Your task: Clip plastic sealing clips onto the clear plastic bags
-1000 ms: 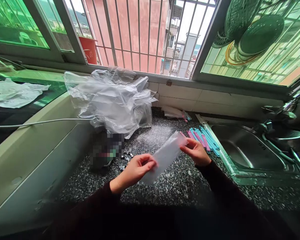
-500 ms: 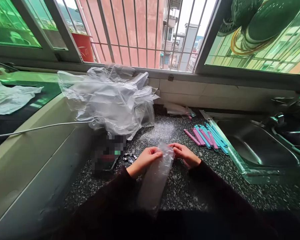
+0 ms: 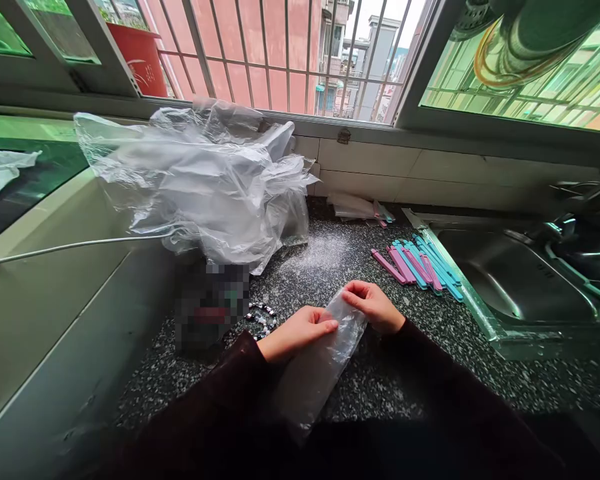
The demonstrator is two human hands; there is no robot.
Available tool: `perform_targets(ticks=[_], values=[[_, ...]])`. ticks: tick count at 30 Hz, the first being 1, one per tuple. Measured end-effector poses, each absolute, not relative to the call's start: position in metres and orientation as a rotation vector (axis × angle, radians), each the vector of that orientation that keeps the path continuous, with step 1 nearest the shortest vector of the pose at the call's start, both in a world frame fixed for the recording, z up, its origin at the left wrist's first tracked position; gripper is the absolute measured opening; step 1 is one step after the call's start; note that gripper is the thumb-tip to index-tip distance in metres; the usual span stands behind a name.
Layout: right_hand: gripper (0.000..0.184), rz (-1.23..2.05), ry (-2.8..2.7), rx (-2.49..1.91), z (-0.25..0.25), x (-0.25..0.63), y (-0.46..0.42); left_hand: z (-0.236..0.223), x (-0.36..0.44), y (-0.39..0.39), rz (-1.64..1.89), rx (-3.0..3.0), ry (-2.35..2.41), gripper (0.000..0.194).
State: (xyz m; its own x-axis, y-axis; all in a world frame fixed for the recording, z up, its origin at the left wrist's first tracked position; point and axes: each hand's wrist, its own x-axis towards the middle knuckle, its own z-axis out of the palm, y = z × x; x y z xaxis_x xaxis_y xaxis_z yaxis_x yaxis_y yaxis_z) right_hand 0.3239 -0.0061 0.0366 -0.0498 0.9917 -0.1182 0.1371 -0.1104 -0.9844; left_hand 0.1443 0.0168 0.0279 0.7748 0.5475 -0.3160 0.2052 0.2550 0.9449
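Note:
A narrow clear plastic bag hangs slanted between my hands, its lower end toward my body. My right hand pinches the top corner of the bag between thumb and fingers. Lower on the left edge, my left hand is closed on the same bag, thumb lying over the film. Beyond my right hand, pink and blue bag-sealing clips lie in a loose pile on the speckled counter. A black-and-white beaded string rests just left of my left hand.
A large heap of crumpled clear plastic stands at the back left, with a white cable running to it. Small flat bags with clips lie by the wall. A steel sink is at right; a blurred-out object sits left.
My right hand has shifted slightly up and right along the bag's top. My left hand sits a little lower, and the bag is more tilted. The camera view has dipped.

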Motion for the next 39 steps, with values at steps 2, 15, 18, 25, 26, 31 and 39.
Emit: perform_targets(ticks=[2,15,18,25,26,31,39], values=[[0.045,1.333,-1.346,-1.359,0.037,0.326,-0.007,0.029,0.144,0.016,0.296,1.331,0.705,0.047],[0.038,1.236,-1.195,-1.411,0.045,0.351,-0.004,0.029,0.138,0.008,0.068,1.211,0.56,0.037],[0.038,1.194,-1.194,-1.414,0.046,0.355,-0.003,0.031,0.136,0.009,-0.066,1.344,0.502,0.035],[0.037,1.303,-1.307,-1.357,0.041,0.337,-0.008,0.029,0.144,0.02,0.384,1.374,0.626,0.036],[0.039,1.292,-1.29,-1.332,0.038,0.332,-0.008,0.028,0.145,0.022,0.456,1.368,0.684,0.035],[0.057,1.35,-1.238,-1.264,0.026,0.314,-0.012,0.027,0.144,0.029,0.793,1.22,0.796,0.034],[0.031,1.409,-1.517,-1.367,0.022,0.297,-0.027,0.024,0.143,0.034,1.005,1.035,0.821,0.034]])
